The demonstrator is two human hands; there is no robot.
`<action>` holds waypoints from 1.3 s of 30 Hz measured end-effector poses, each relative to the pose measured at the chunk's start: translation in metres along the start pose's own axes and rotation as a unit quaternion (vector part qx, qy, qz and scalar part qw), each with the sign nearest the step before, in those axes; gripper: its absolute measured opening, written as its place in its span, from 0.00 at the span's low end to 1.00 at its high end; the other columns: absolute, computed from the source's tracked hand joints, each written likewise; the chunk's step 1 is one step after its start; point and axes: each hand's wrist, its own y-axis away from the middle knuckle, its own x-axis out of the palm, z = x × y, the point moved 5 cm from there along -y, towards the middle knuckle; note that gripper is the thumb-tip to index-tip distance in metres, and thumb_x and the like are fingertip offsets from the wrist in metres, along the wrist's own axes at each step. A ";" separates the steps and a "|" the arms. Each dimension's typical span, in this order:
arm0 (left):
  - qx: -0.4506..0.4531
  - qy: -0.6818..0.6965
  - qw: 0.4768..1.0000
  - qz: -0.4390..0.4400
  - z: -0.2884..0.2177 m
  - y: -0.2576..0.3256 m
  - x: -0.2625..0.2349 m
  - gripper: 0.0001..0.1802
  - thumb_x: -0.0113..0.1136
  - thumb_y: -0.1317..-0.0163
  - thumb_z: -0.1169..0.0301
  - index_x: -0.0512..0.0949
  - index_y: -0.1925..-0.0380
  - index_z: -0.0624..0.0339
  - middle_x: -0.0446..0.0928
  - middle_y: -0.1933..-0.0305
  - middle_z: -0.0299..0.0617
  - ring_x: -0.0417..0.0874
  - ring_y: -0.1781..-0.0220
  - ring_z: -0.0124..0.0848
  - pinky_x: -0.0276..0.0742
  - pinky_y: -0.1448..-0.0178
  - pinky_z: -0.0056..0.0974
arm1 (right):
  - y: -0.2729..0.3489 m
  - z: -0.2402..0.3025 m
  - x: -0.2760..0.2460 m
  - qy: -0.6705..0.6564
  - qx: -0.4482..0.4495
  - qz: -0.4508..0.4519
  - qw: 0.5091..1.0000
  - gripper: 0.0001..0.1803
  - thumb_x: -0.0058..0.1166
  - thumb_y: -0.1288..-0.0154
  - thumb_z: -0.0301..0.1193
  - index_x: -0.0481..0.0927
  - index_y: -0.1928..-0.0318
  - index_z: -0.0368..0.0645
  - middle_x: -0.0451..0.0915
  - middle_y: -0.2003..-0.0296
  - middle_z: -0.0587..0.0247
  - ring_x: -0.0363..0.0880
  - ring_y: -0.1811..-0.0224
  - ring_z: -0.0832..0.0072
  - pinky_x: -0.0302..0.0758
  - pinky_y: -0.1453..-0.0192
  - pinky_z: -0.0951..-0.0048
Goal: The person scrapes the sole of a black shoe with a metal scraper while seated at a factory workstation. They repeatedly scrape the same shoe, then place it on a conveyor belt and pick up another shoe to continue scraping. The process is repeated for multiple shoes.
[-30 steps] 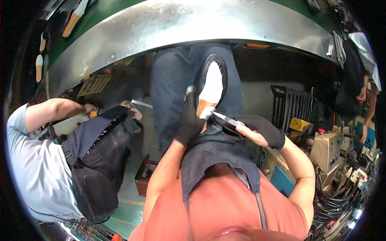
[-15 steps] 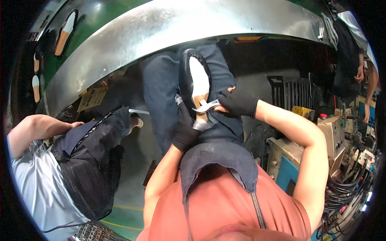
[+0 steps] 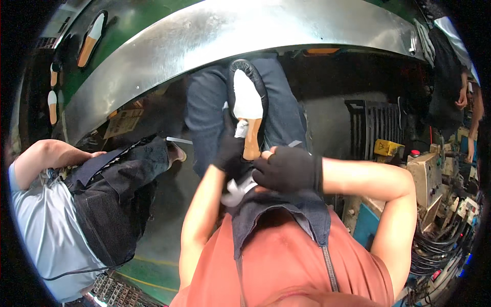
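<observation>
- The black shoe (image 3: 247, 97) is lying sole side up on the wearer's dark trousers (image 3: 202, 107), its toe pointing away from the wearer's body and its sole showing a white forepart and a tan heel strip
- The left hand (image 3: 231, 153), black-gloved with bare fingers, is gripping the shoe along its left side, and something white, seemingly a wrap (image 3: 241, 128), is covering the thumb that is pressing near the line where white meets tan
- The right hand (image 3: 289, 170), also black-gloved, is holding a pale tool (image 3: 238, 192) in curled fingers, just to the right of the shoe's heel and on the body side of it; the tool is blurring too much for its exact kind to be told
- A dark apron (image 3: 307, 204) is hanging over a coral shirt (image 3: 276, 250), beyond the shoe's heel
- A shiny metal table (image 3: 266, 25) is curving past the shoe's toe, and a second shoe (image 3: 92, 38) is lying on the green surface (image 3: 123, 23) well to the left of the first shoe
- A co-worker in a light blue shirt (image 3: 59, 225) is sitting to the left of the shoe
- A slatted black rack (image 3: 378, 125), a yellow box (image 3: 387, 148) and a machine (image 3: 424, 176) with a red button (image 3: 415, 153) are standing to the right of the shoe
</observation>
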 end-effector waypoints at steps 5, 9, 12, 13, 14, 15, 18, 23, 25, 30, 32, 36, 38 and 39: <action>-0.050 0.161 0.984 0.049 0.004 -0.007 -0.008 0.29 0.29 0.22 0.55 0.55 0.29 0.59 0.68 0.37 0.41 0.68 0.37 0.27 0.66 0.36 0.32 | 0.045 -0.081 0.035 -0.255 0.262 -0.009 0.931 0.23 0.43 0.28 0.46 0.79 0.63 0.38 0.79 0.67 0.41 0.79 0.63 0.45 0.74 0.57 0.54; -0.188 0.395 0.899 0.029 -0.009 -0.006 0.018 0.32 0.29 0.24 0.49 0.56 0.29 0.59 0.69 0.37 0.39 0.68 0.38 0.27 0.63 0.33 0.31 | 0.058 -0.088 -0.015 -0.215 0.310 -0.025 0.926 0.24 0.42 0.27 0.46 0.80 0.62 0.36 0.79 0.70 0.39 0.80 0.67 0.44 0.75 0.62 0.55; -0.250 0.444 0.858 0.062 -0.021 -0.002 0.031 0.31 0.30 0.23 0.51 0.57 0.31 0.61 0.65 0.33 0.42 0.66 0.34 0.30 0.60 0.30 0.33 | 0.049 -0.077 -0.043 -0.065 0.296 -0.029 0.953 0.22 0.45 0.29 0.43 0.82 0.69 0.37 0.80 0.73 0.41 0.79 0.72 0.46 0.75 0.67 0.53; -0.254 0.470 0.842 0.069 -0.023 -0.002 0.033 0.31 0.30 0.23 0.51 0.57 0.31 0.62 0.64 0.32 0.42 0.65 0.33 0.30 0.59 0.29 0.33 | 0.046 -0.069 -0.045 0.004 0.302 -0.030 0.953 0.22 0.46 0.30 0.43 0.83 0.70 0.38 0.79 0.74 0.41 0.79 0.73 0.47 0.74 0.68 0.52; -0.211 0.513 0.829 0.069 -0.010 -0.006 0.038 0.30 0.30 0.23 0.52 0.58 0.32 0.62 0.64 0.33 0.43 0.65 0.33 0.30 0.60 0.29 0.34 | 0.044 -0.066 -0.047 0.035 0.323 -0.040 0.945 0.22 0.47 0.31 0.43 0.83 0.71 0.39 0.79 0.75 0.42 0.79 0.74 0.48 0.74 0.68 0.52; -0.190 0.528 0.823 0.082 -0.031 -0.009 0.041 0.28 0.32 0.23 0.55 0.58 0.32 0.64 0.64 0.33 0.44 0.65 0.33 0.32 0.59 0.29 0.35 | 0.054 -0.077 -0.038 0.028 0.306 -0.082 0.948 0.20 0.49 0.32 0.43 0.81 0.71 0.40 0.78 0.76 0.44 0.78 0.75 0.50 0.74 0.69 0.53; -0.099 0.384 0.918 0.024 -0.045 -0.019 0.042 0.26 0.38 0.26 0.63 0.57 0.33 0.64 0.63 0.33 0.47 0.64 0.31 0.37 0.58 0.28 0.38 | 0.067 -0.104 -0.013 -0.013 0.294 -0.110 0.949 0.21 0.47 0.31 0.46 0.83 0.68 0.41 0.79 0.75 0.44 0.79 0.73 0.48 0.74 0.68 0.52; 0.084 -0.082 0.984 -0.136 -0.027 -0.017 0.042 0.29 0.47 0.33 0.73 0.56 0.32 0.64 0.62 0.32 0.53 0.63 0.30 0.44 0.56 0.27 0.41 | 0.083 -0.106 -0.031 -0.114 0.299 0.073 0.945 0.18 0.49 0.33 0.43 0.84 0.69 0.43 0.82 0.70 0.48 0.82 0.70 0.53 0.77 0.63 0.57; 0.075 -0.073 0.988 -0.114 -0.026 -0.021 0.033 0.33 0.51 0.34 0.70 0.53 0.32 0.66 0.62 0.32 0.58 0.62 0.30 0.49 0.56 0.27 0.43 | 0.066 -0.063 -0.059 0.007 0.275 0.159 0.948 0.17 0.51 0.35 0.43 0.85 0.69 0.45 0.83 0.69 0.49 0.83 0.69 0.54 0.78 0.62 0.58; 0.083 -0.075 0.991 0.072 -0.020 -0.032 0.018 0.27 0.52 0.31 0.56 0.65 0.40 0.64 0.72 0.43 0.52 0.73 0.40 0.43 0.65 0.34 0.43 | 0.039 -0.063 -0.011 -0.103 0.139 -0.042 0.984 0.23 0.52 0.35 0.47 0.81 0.71 0.37 0.80 0.70 0.42 0.82 0.67 0.49 0.78 0.65 0.55; -0.068 0.103 0.985 0.120 -0.005 -0.034 0.017 0.26 0.47 0.29 0.52 0.70 0.45 0.64 0.76 0.48 0.51 0.77 0.48 0.40 0.71 0.40 0.42 | 0.059 -0.089 -0.001 -0.142 0.239 -0.040 0.960 0.23 0.49 0.32 0.47 0.78 0.69 0.37 0.79 0.72 0.42 0.79 0.70 0.47 0.75 0.67 0.53; -0.125 0.016 0.987 0.097 0.004 -0.037 0.024 0.23 0.48 0.29 0.60 0.68 0.43 0.66 0.75 0.46 0.51 0.76 0.46 0.40 0.71 0.40 0.40 | 0.090 -0.062 -0.004 -0.164 0.279 -0.072 0.943 0.22 0.49 0.31 0.46 0.78 0.69 0.37 0.78 0.73 0.43 0.78 0.71 0.46 0.74 0.68 0.54; 0.003 0.048 0.994 -0.094 -0.009 -0.040 0.039 0.29 0.54 0.33 0.65 0.61 0.37 0.69 0.72 0.41 0.56 0.73 0.37 0.45 0.66 0.34 0.40 | 0.083 -0.061 -0.016 -0.157 0.269 -0.051 0.949 0.22 0.49 0.31 0.46 0.77 0.68 0.38 0.78 0.73 0.44 0.79 0.70 0.47 0.74 0.67 0.54; -0.024 0.029 0.995 -0.094 -0.005 -0.036 0.041 0.31 0.57 0.34 0.64 0.61 0.36 0.69 0.71 0.40 0.58 0.72 0.36 0.47 0.66 0.34 0.41 | 0.081 -0.053 -0.021 -0.164 0.269 -0.035 0.949 0.22 0.50 0.32 0.46 0.77 0.68 0.38 0.78 0.73 0.44 0.79 0.70 0.48 0.74 0.67 0.54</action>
